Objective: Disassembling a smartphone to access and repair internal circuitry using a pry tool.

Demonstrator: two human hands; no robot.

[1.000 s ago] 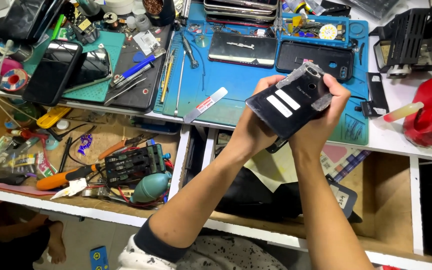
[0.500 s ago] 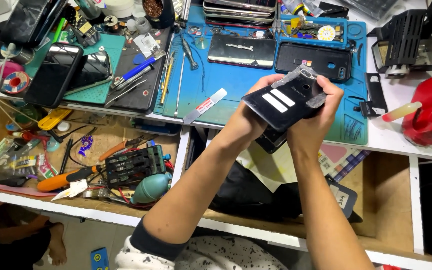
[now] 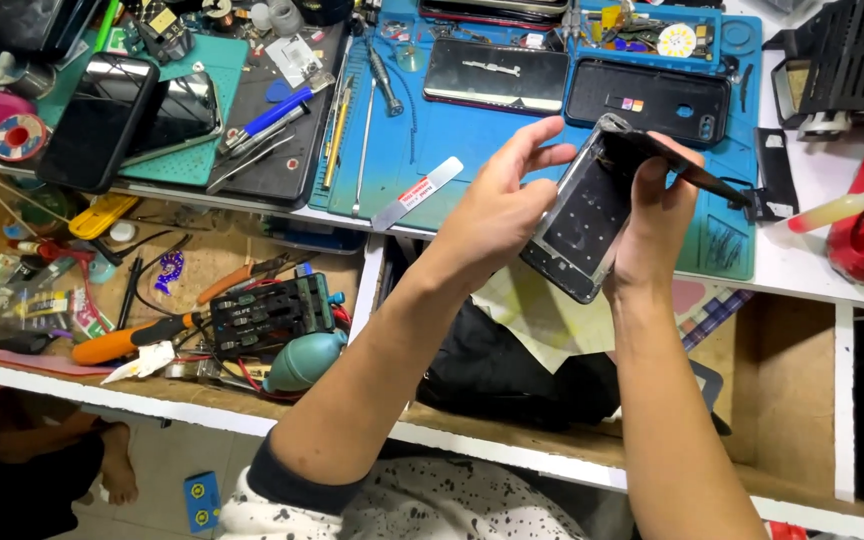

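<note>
A dark, silver-rimmed phone frame [image 3: 584,228] — its black back panel [image 3: 687,165] lifted away at the top — is held tilted above the blue work mat's [image 3: 392,150] front edge. The left hand [image 3: 497,205] grips its left side, 2 fingers extended; the right hand [image 3: 652,215] clasps frame and panel.

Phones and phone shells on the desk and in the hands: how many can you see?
5: one frame in both hands, two dark phones at left, two shells on the blue mat. Others may be hidden.
</note>
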